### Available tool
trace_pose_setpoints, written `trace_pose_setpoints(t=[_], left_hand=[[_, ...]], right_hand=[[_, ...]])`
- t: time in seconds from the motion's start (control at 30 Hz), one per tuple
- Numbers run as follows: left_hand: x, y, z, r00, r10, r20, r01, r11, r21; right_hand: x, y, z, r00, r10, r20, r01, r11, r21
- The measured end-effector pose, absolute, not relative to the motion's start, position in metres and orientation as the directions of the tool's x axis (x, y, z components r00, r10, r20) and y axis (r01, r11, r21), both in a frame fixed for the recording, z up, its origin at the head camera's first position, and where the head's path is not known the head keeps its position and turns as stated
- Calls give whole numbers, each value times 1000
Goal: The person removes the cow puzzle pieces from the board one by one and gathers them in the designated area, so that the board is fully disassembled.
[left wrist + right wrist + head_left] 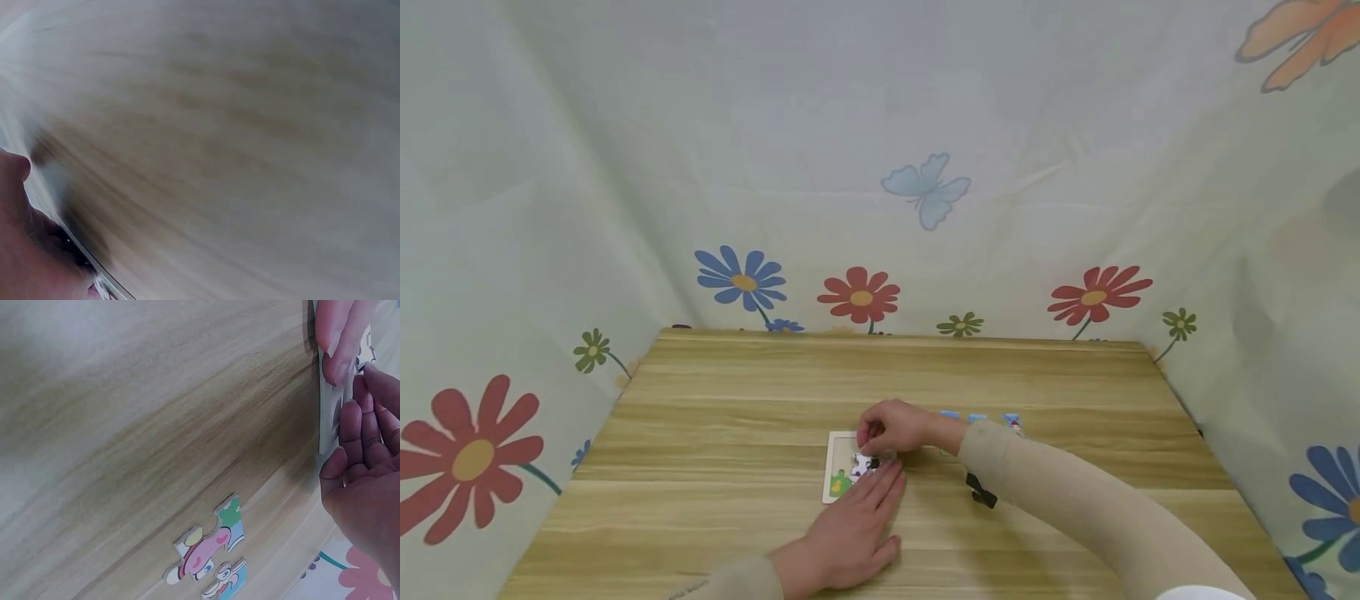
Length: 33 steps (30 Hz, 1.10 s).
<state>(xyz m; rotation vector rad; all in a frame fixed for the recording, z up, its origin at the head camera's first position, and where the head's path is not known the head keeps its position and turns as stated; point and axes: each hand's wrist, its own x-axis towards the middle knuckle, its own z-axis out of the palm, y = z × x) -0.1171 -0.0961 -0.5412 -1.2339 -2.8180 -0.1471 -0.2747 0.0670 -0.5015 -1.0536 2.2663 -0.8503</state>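
A small jigsaw puzzle board [830, 467] with a pale frame lies on the table, partly under both hands. Inside it sit a green and yellow piece [840, 483] and a white piece with dark patches [861, 463]. My left hand [857, 529] lies with straight fingers across the board's near right part. At the board's upper right, my right hand [895, 425] has its fingers curled and its fingertips pinching at a white and black puzzle piece [366, 351]. Fingers cover much of that piece. The left wrist view shows only part of the left hand [28, 244] at its edge.
Loose puzzle pieces lie right of the board: several blue-edged ones [950, 414] behind the right forearm and a dark one [981, 492] before it. A pink and green piece [203, 550] shows in the right wrist view. Flowered cloth [925, 275] hangs around the wooden table [737, 400].
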Motion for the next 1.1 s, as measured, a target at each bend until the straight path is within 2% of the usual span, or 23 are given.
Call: trace_pose_setpoints(t=[0.27,0.5,0.67,0.9,1.1], left_hand=[[-118,-97,-550,-645,745,170,754,657,-19],[-120,-99,-554,-627,752,201,763,646,-37],[-121,-101,-556,-622,758,197,770,638,-25],[-120,-103,-545,-637,760,127,768,639,29],[-120,-103,-539,-631,767,118,773,635,8]], right_hand=[[-273,67,-498,-590,-793,-150,-478,493,-727],[-276,71,-488,-607,-788,-99,-475,460,-750],[-278,79,-474,-603,-793,-83,-470,438,-767],[-282,96,-462,-616,-783,-82,-472,451,-758],[-283,115,-452,-623,-776,-96,-434,445,-783]])
